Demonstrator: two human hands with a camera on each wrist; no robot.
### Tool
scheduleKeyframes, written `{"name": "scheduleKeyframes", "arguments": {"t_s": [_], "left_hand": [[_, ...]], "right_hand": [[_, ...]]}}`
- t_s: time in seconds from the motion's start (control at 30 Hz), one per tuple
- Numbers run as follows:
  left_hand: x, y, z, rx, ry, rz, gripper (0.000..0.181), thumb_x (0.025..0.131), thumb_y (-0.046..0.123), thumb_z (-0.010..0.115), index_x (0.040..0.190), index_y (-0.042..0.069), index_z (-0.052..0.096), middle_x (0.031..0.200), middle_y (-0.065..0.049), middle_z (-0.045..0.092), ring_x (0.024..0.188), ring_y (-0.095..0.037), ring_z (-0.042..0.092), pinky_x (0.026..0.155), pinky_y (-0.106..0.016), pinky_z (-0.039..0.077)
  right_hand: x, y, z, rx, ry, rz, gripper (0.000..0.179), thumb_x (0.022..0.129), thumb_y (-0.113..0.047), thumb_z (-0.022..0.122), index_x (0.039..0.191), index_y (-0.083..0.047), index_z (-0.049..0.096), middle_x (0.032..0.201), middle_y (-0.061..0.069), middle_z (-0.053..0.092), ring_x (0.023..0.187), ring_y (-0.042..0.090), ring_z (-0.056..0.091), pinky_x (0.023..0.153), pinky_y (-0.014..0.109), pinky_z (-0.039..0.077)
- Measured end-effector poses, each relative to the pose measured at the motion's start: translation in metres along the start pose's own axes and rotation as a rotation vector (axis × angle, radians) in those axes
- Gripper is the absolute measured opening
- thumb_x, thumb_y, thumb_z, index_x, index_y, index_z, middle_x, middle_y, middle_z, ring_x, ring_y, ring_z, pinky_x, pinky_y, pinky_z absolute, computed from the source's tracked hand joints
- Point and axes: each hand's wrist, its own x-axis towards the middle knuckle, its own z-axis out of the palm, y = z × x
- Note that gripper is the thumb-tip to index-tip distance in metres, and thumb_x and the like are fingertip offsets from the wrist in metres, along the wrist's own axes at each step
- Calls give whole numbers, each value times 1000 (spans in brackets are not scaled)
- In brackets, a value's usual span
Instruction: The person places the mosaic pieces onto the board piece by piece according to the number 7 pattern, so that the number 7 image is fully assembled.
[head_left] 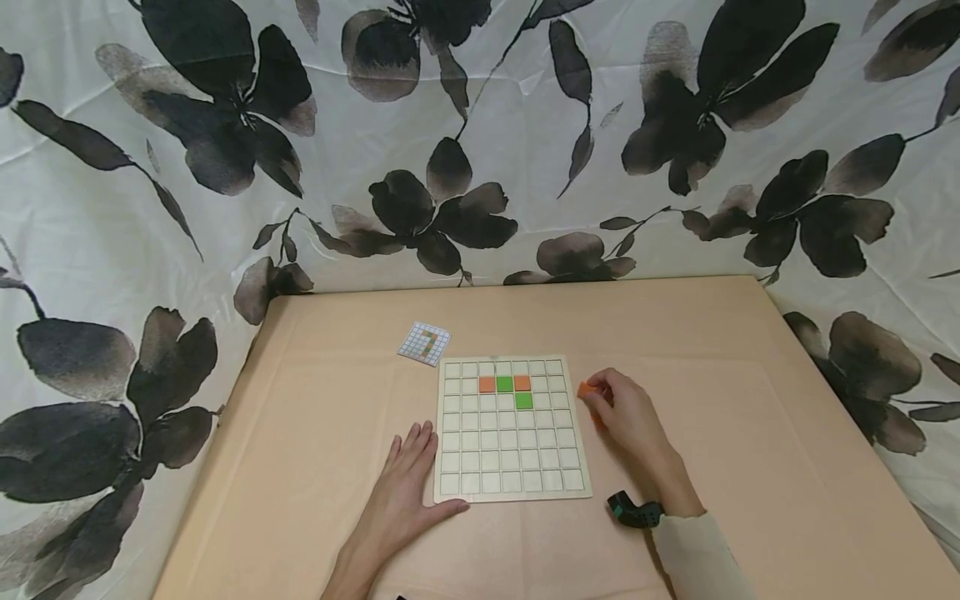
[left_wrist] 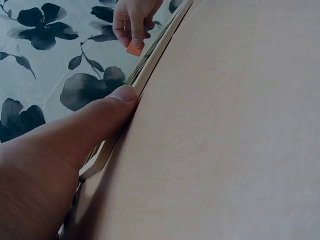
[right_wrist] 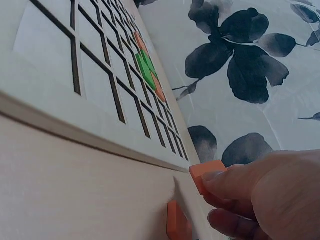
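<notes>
While an orange tile [head_left: 586, 389] is pinched between thumb and fingertips of the right hand [head_left: 626, 414], it is held just off the grid board [head_left: 510, 492] at the board's 3 o'clock edge. A small, stiff, light piece is indicated; a smooth face may slip, so opposite edges are best gripped. A second orange tile [right_wrist: 178, 223] lies on the counter [head_left: 750, 375] beneath that hand. The left hand [head_left: 405, 483] is laid flat, fingers straight, thumb pressed against the board's 8 o'clock edge. Two orange and two green tiles [head_left: 505, 384] are seated near the board's 12 o'clock side. A pattern card [head_left: 424, 342] lies at 11 o'clock.
</notes>
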Motion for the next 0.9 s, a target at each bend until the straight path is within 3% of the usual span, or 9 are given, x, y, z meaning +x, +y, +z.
{"name": "scheduleKeyframes", "arguments": {"t_s": [0.27, 0.57, 0.9], "left_hand": [[-1, 0, -1, -9, -19, -12, 110, 75, 74, 69, 151, 0, 41, 163, -11, 31, 155, -27, 25, 130, -39, 12], [0, -1, -1, 0, -19, -9, 111, 75, 75, 68, 151, 0, 40, 163, -11, 31, 154, -27, 25, 130, -41, 14], [0, -2, 0, 9, 22, 17, 110, 74, 74, 70, 149, -1, 43, 161, -14, 35, 152, -29, 30, 129, -41, 16]], "right_hand": [[-3, -9, 5, -2, -1, -52, 18, 94, -18, 70, 108, -7, 65, 94, 5, 67, 81, 17, 57, 66, 23, 49], [-3, -17, 13, 19, -25, -62, 16, 94, -17, 70, 107, -9, 65, 94, 2, 66, 81, 15, 56, 65, 21, 49], [-2, -28, 21, 26, -58, -67, 16, 95, -18, 70, 108, -9, 65, 93, 2, 66, 81, 15, 56, 65, 22, 50]]}}
